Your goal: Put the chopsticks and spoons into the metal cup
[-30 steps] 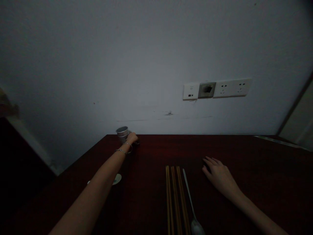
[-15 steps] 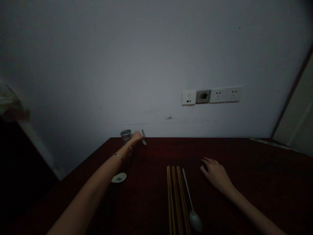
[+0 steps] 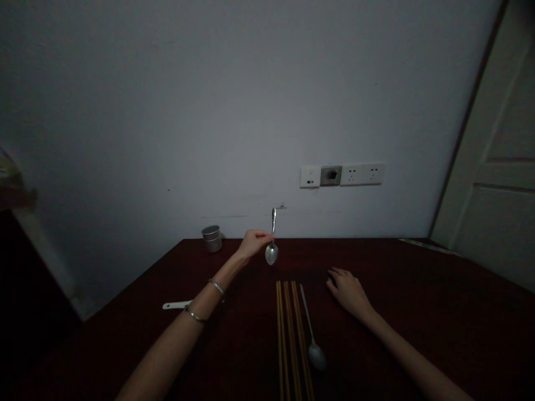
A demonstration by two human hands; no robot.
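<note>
With thumb and fingers, my left hand (image 3: 256,243) pinches a short metal spoon (image 3: 272,254) low on its handle. The spoon hangs bowl down over the far part of the table, handle pointing up. My right hand (image 3: 346,287) rests on the tabletop, palm down, thumb apart from loosely bent fingers and nothing in it. Left of it lies a long-handled metal spoon (image 3: 316,356), bowl toward me. Several wooden chopsticks (image 3: 288,334) lie side by side next to that spoon. A white spoon (image 3: 176,305) shows only its handle; my left forearm hides the rest.
A grey metal cup (image 3: 212,239) stands at the table's far left corner. The dark red table (image 3: 242,356) meets a wall with sockets (image 3: 351,175). A flat strip (image 3: 430,246) lies near the far right edge, beside a door (image 3: 497,184).
My left hand has moved right with the metal spoon, away from the cup, and the spoon now hangs bowl down. My right hand stays resting on the table. The view has shifted slightly.
</note>
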